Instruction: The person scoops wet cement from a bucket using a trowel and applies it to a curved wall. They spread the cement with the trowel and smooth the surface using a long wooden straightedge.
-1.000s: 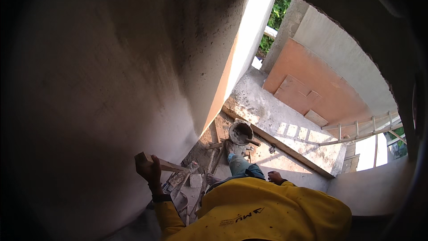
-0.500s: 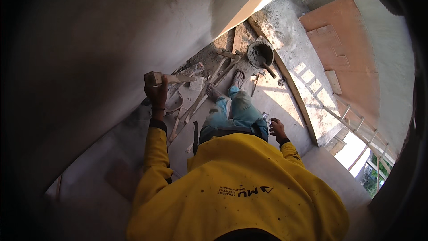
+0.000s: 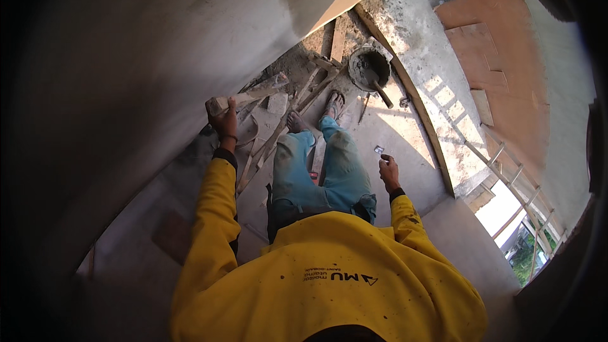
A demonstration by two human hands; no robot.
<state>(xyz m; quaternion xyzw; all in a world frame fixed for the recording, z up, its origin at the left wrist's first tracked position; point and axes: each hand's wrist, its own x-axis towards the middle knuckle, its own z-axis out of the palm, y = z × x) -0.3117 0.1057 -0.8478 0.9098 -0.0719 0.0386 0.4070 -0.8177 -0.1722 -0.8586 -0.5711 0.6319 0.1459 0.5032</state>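
My left hand (image 3: pixel 223 120) is raised against the grey plastered wall (image 3: pixel 126 76) and is shut on the wooden handle of a plastering trowel (image 3: pixel 256 92). The trowel's blade points right along the wall. My right hand (image 3: pixel 388 171) hangs beside my right thigh with its fingers curled. A small pale object (image 3: pixel 379 149) shows just at its fingertips, and I cannot tell whether the hand holds it. Below me are my yellow sleeves, blue trousers and sandalled feet (image 3: pixel 334 105).
A round pan of grey mortar (image 3: pixel 369 68) with a tool handle sticking out stands on the floor ahead of my feet. Loose wooden battens (image 3: pixel 278 133) lie along the foot of the wall. A concrete ledge (image 3: pixel 424 82) with railings (image 3: pixel 513 177) runs on the right.
The view has swung downward, so more of my body and the floor shows. My left hand stays at the wall with the trowel. My right hand remains low at my side.
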